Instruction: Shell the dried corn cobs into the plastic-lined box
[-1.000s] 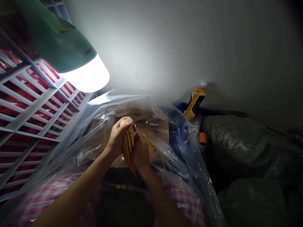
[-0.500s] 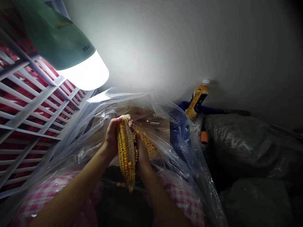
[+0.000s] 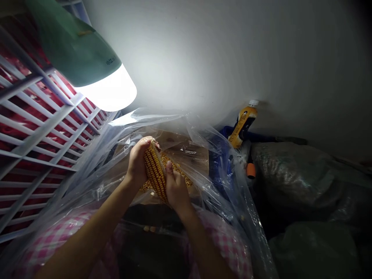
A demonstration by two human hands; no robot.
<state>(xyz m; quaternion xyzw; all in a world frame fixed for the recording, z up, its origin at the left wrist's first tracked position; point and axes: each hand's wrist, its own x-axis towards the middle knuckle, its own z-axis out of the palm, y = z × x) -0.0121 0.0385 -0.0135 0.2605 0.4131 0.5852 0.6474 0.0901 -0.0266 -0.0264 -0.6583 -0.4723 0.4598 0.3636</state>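
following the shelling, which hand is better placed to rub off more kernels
Probably the right hand: its thumb lies on the kernel rows of the yellow dried corn cob, while the left hand has its grip wrapped round the top end, steadying it.

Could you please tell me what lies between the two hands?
A corn cob, gripped by the left hand and the right hand, seen in the head view.

One camera only, worn on the head. It faces forward and down, close above the left hand [image 3: 137, 164] and right hand [image 3: 176, 190] at centre; the lamp [image 3: 107, 91] is at 10 o'clock, the wall [image 3: 232, 50] at 12 o'clock.
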